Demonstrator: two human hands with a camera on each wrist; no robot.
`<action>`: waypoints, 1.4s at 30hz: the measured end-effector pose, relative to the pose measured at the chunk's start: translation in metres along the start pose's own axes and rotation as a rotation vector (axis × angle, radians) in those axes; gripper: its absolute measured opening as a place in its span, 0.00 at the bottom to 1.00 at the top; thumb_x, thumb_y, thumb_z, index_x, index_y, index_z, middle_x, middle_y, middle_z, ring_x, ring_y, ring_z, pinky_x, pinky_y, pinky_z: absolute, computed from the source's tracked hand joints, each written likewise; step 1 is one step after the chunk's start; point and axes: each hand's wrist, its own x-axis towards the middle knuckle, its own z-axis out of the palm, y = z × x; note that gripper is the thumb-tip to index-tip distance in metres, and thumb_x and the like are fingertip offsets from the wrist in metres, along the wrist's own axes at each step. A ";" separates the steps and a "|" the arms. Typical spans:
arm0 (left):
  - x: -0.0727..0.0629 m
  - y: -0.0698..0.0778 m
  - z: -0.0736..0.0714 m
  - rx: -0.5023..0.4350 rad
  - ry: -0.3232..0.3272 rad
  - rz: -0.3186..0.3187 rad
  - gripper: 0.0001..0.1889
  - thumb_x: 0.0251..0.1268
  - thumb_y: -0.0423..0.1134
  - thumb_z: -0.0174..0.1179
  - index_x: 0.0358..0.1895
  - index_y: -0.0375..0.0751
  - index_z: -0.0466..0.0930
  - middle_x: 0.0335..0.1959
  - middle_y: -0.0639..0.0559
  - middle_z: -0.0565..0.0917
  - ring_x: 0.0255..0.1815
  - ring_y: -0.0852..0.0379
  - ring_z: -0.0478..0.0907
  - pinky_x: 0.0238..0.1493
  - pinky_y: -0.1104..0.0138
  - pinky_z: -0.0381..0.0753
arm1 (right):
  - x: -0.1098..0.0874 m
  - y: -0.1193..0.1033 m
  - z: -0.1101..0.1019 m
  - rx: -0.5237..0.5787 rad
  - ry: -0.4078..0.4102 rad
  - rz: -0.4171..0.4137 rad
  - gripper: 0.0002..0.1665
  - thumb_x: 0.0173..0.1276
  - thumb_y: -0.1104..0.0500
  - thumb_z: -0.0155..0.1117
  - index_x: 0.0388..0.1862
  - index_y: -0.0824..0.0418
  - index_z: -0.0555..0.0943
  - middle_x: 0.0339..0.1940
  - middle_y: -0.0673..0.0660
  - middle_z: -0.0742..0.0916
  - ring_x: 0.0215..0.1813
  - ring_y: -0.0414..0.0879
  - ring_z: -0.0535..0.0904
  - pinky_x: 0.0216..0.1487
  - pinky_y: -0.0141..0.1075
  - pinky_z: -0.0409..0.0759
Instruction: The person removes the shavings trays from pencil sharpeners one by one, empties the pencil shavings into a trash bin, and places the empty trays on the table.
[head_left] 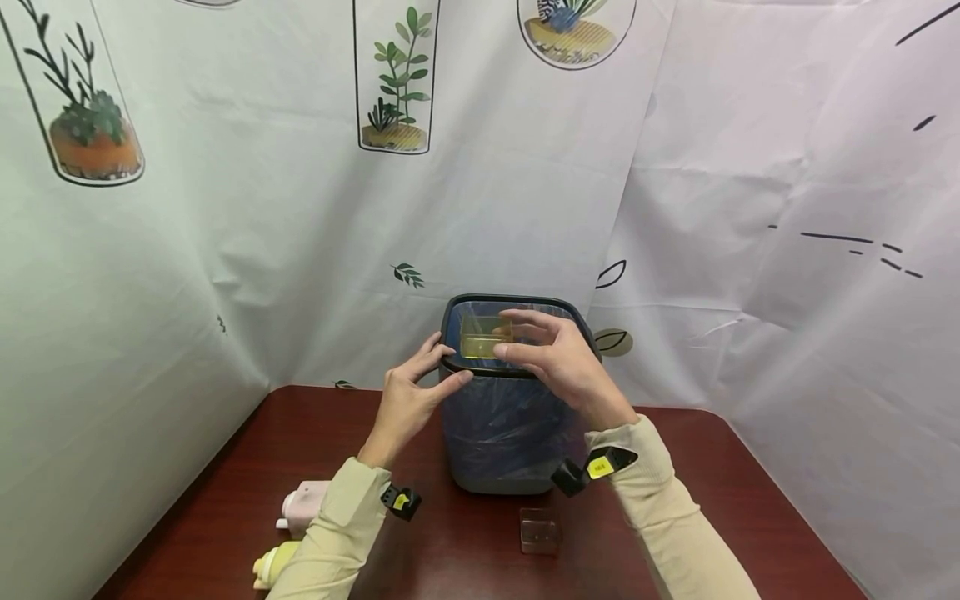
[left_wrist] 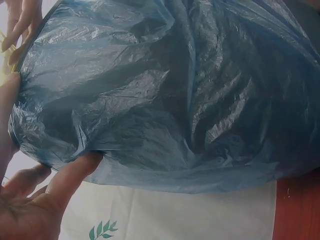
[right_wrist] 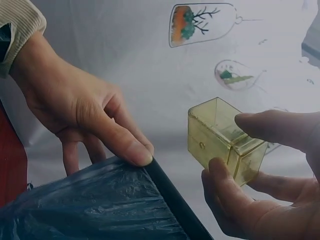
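Observation:
A grey trash can (head_left: 498, 479), its black rim over a thin blue plastic bag (left_wrist: 135, 100), stands upright on the table. My left hand (head_left: 408, 400) grips the rim's near left corner, thumb on the bag at the front and fingers round the left side. Above the can's opening, my right hand (head_left: 562, 358) pinches a small see-through yellow plastic box (right_wrist: 215, 132) between thumb and fingers. The right wrist view shows the box apart from the rim, beside the left hand (right_wrist: 85, 107). The bottom of the can's inside is hidden.
A small clear plastic box (head_left: 540, 532) sits on the dark red table (head_left: 435, 550) in front of the can. Beside my left forearm lie a pink object (head_left: 303, 504) and a yellow bottle-like one (head_left: 276, 562), both partly covered. A printed white cloth (head_left: 487, 208) hangs behind.

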 end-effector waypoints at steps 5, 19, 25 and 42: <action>0.000 0.000 -0.001 -0.006 -0.005 0.002 0.20 0.49 0.55 0.66 0.47 0.58 0.80 0.66 0.51 0.67 0.60 0.57 0.71 0.55 0.53 0.71 | -0.006 0.001 0.003 0.004 -0.019 -0.014 0.33 0.57 0.61 0.67 0.62 0.60 0.70 0.57 0.62 0.75 0.52 0.52 0.77 0.52 0.42 0.75; -0.001 0.008 -0.001 0.017 0.006 0.042 0.18 0.50 0.42 0.67 0.48 0.47 0.81 0.64 0.43 0.68 0.58 0.49 0.72 0.51 0.54 0.74 | -0.016 0.009 0.010 0.038 -0.056 -0.003 0.32 0.56 0.62 0.67 0.62 0.59 0.70 0.59 0.62 0.74 0.53 0.52 0.77 0.54 0.42 0.74; -0.002 0.032 -0.006 0.013 0.004 0.069 0.16 0.53 0.35 0.66 0.46 0.36 0.81 0.62 0.35 0.69 0.60 0.44 0.71 0.52 0.54 0.73 | -0.022 0.015 0.011 0.092 -0.080 0.002 0.35 0.56 0.65 0.66 0.63 0.64 0.68 0.58 0.64 0.75 0.52 0.52 0.77 0.53 0.41 0.75; 0.002 0.000 -0.001 -0.020 0.021 0.054 0.17 0.51 0.47 0.67 0.46 0.50 0.82 0.64 0.48 0.70 0.61 0.54 0.70 0.53 0.60 0.73 | -0.034 0.030 0.021 0.087 -0.104 -0.007 0.34 0.55 0.66 0.66 0.62 0.64 0.68 0.59 0.65 0.74 0.54 0.54 0.77 0.48 0.42 0.77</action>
